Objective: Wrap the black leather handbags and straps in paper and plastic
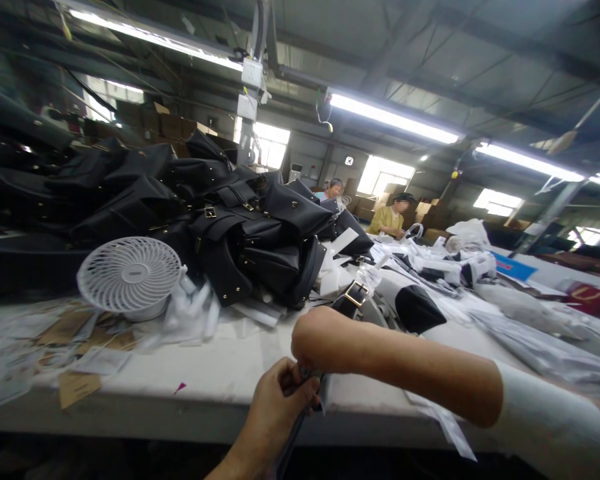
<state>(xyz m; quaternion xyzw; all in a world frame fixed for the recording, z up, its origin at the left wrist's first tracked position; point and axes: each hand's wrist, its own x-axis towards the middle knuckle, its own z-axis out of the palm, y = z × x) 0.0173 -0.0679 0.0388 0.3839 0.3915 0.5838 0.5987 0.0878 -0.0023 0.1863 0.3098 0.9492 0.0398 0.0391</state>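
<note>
My left hand (279, 408) is closed around a dark strap (290, 437) that runs down over the table's front edge. My right hand (316, 341) is bent at the wrist above it, fingers curled under and pinching at the same strap; the fingertips are hidden. A white sleeve covers my right upper forearm. Just beyond my right hand lies a black strap end with a gold buckle (355, 293) and a black bag part (418, 308).
A big heap of black handbags (230, 227) fills the table's left and middle. A small white fan (130, 275) stands in front of it. Paper tags, cardboard slips and plastic wrappers litter the white table (215, 373). Two people sit working far back.
</note>
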